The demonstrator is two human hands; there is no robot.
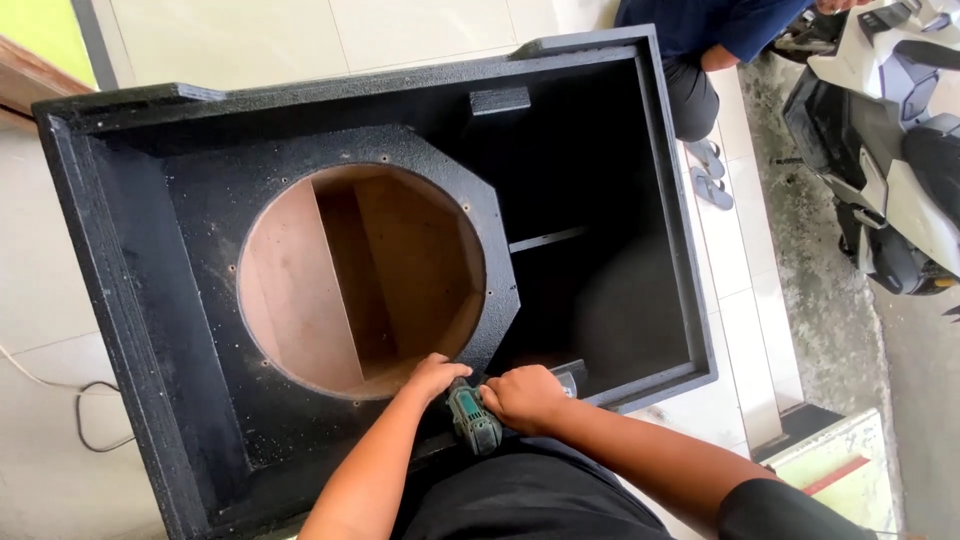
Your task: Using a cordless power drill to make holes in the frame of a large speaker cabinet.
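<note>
While both hands work at the near edge of the black speaker cabinet point(130, 300), the right hand point(525, 397) wraps shut around a teal power tool point(472, 418), tip hidden, probably a driver. Left hand point(435, 375) presses flat, fingers together, at the rim of the round cutout point(300, 290). Cabinet lies on pale floor tiles point(250, 40). Beyond it: another person point(700, 50), sandals point(710, 170), a parked scooter point(890, 150), a cable point(80, 415) at left.
</note>
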